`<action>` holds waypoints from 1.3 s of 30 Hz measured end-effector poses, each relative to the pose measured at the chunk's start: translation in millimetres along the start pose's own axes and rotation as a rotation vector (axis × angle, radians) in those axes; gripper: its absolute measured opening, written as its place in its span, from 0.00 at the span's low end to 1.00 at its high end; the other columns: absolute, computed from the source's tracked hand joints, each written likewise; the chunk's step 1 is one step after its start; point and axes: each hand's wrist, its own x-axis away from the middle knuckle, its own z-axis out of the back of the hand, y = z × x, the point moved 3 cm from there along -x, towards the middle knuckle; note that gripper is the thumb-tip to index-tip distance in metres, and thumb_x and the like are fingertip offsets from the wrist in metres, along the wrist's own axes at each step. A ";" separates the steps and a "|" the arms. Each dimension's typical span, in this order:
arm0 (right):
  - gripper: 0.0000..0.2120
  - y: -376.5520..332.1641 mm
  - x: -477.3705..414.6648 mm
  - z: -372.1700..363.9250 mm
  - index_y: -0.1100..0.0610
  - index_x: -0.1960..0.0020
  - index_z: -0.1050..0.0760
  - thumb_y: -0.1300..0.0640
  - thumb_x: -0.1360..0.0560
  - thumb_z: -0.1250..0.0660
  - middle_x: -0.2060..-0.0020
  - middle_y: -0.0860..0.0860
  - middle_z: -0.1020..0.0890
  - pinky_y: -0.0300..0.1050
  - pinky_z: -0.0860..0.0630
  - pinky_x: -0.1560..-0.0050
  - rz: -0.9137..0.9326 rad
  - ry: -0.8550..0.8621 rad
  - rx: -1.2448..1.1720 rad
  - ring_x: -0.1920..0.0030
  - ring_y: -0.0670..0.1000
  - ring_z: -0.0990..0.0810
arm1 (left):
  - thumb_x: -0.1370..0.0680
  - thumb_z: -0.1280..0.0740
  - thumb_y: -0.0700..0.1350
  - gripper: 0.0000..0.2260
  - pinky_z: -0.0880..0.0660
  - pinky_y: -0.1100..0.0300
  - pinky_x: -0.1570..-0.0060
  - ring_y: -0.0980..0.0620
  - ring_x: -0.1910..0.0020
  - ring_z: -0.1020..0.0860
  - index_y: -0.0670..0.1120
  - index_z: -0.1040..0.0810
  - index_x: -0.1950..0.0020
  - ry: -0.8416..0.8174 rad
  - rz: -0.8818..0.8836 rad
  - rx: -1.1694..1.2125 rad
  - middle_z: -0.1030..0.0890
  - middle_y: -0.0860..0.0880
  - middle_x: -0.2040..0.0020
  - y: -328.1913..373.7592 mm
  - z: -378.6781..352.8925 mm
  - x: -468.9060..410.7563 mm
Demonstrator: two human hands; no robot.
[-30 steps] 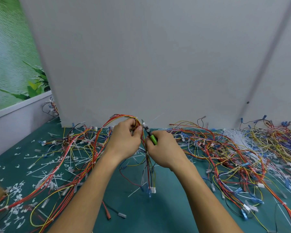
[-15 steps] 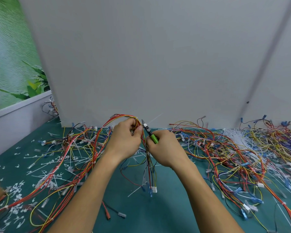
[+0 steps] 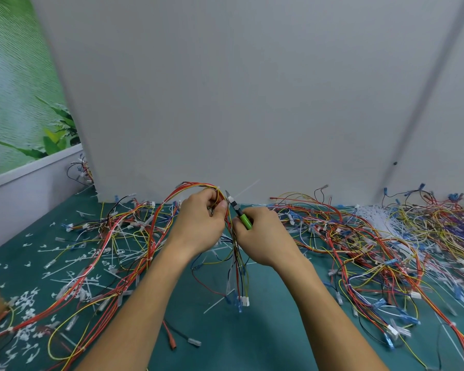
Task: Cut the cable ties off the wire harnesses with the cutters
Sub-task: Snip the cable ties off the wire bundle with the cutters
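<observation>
Between hands [image 3: 198, 226] [image 3: 265, 236]: harness [image 3: 235, 263] (cutters [image 3: 242, 216] seemingly touching).

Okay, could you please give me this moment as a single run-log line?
task: cable-tie cutting | left hand: grips wire harness | right hand: holds cutters, tip by left thumb | table: cut cable ties scattered

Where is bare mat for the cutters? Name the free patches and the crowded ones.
Bare mat lies between the left forearm and right forearm, nearer than the white connectors of the held harness. Left is strewn with cut ties and harnesses; right is a dense wire pile.
</observation>
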 end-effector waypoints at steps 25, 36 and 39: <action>0.18 1.3 -0.4 0.5 0.54 0.67 0.32 0.55 0.19 0.36 0.74 0.50 0.29 0.37 0.39 0.75 -0.019 -0.009 -0.019 0.74 0.48 0.34 | 0.18 0.35 0.44 0.10 0.34 0.58 0.70 0.56 0.75 0.35 0.49 0.25 0.60 0.009 -0.008 0.010 0.28 0.54 0.73 -0.7 -2.6 0.2; 0.18 1.8 -1.2 0.7 0.57 0.67 0.30 0.54 0.20 0.36 0.75 0.51 0.28 0.35 0.39 0.79 -0.047 0.011 -0.051 0.76 0.48 0.35 | 0.17 0.35 0.45 0.09 0.34 0.55 0.69 0.53 0.72 0.33 0.48 0.24 0.58 -0.001 -0.020 0.037 0.25 0.43 0.68 1.2 -1.3 0.5; 0.16 0.1 -0.8 -1.1 0.58 0.64 0.28 0.54 0.19 0.36 0.73 0.52 0.26 0.42 0.36 0.73 -0.028 0.003 -0.025 0.73 0.50 0.31 | 0.17 0.35 0.45 0.10 0.35 0.59 0.71 0.54 0.74 0.34 0.49 0.25 0.59 -0.003 -0.016 0.029 0.27 0.49 0.71 0.5 -1.2 0.6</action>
